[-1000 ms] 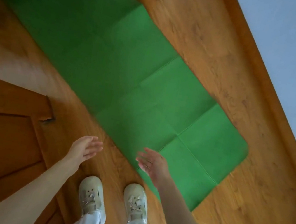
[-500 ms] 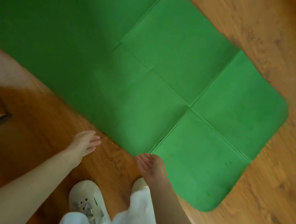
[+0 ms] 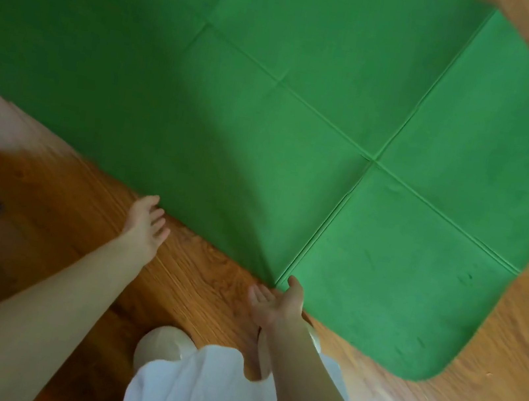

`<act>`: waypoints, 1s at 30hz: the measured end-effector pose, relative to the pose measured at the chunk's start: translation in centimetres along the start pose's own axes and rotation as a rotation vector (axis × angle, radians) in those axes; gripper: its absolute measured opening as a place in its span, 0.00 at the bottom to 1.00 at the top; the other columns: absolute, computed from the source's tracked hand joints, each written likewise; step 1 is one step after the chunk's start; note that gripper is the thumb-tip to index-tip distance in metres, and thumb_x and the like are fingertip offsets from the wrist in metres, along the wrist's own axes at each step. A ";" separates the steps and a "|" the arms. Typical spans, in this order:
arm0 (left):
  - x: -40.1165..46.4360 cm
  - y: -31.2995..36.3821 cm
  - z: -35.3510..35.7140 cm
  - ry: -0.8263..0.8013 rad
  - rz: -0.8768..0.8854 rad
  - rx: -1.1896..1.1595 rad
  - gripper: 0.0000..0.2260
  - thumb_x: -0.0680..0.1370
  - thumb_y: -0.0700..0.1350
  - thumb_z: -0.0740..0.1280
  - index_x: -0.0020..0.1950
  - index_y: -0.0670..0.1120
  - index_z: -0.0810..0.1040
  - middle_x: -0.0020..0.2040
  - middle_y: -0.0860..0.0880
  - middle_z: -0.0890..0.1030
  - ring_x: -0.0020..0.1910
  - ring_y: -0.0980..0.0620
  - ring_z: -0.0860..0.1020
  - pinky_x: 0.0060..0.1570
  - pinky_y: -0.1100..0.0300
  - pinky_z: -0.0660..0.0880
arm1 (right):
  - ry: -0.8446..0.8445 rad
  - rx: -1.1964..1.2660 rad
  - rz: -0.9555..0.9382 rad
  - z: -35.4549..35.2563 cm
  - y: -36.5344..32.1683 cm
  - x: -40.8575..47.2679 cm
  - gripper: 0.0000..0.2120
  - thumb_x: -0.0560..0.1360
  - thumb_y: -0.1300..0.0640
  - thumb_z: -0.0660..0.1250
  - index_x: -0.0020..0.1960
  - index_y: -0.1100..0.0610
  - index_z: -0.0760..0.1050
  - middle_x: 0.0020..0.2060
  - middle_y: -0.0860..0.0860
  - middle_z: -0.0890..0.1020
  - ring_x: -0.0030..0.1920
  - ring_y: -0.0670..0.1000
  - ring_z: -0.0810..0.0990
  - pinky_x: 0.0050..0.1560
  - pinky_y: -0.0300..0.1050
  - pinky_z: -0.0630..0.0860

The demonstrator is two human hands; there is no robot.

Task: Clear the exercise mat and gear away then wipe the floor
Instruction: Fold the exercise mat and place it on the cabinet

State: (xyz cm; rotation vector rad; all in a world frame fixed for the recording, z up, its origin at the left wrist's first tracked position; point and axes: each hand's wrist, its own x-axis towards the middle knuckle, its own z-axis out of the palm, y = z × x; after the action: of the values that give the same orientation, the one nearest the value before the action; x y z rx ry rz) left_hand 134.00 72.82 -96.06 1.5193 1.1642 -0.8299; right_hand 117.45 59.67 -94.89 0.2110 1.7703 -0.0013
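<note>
- Green foam covers most of the view: the exercise mat (image 3: 306,103) lies flat and unfolded on the wooden floor (image 3: 485,391), its near long edge running just in front of the person, its rounded end off to the right.
- Right hand (image 3: 275,300) sits at that near edge, right where a fold crease meets it — fingers spread and loose, palm turned up, holding nothing. Whether the thumb tip touches the foam I cannot tell.
- Left hand (image 3: 147,221) hovers over bare floor beside the same edge, further left, fingers straight and relaxed, also gripping nothing.
- Likely slip: the mat looks thin and lies tight to the boards, so fingertips may skate over the edge rather than get under it.
- Lifting at the crease with one hand alone could make the mat buckle along its other folds and flop sideways — both hands need a share.
- White shoe (image 3: 164,344) and white trouser leg (image 3: 201,395) stand close to the edge; a step forward would pin the mat and stall the lift.
- Motion blur hides fine detail at the edges.
</note>
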 end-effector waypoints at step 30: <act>-15.3 11.3 0.0 -0.299 0.049 -0.360 0.22 0.81 0.46 0.59 0.73 0.39 0.62 0.68 0.43 0.70 0.65 0.47 0.70 0.68 0.54 0.66 | -0.195 0.302 -0.315 2.4 -4.6 -17.9 0.07 0.81 0.60 0.57 0.48 0.63 0.71 0.48 0.57 0.79 0.61 0.55 0.74 0.61 0.50 0.71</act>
State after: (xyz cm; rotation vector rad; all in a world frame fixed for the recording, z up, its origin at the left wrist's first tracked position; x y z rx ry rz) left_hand 140.18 68.47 -78.64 1.0836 0.9881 -0.7387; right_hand 122.57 52.36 -78.53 0.1411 1.5864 -0.5023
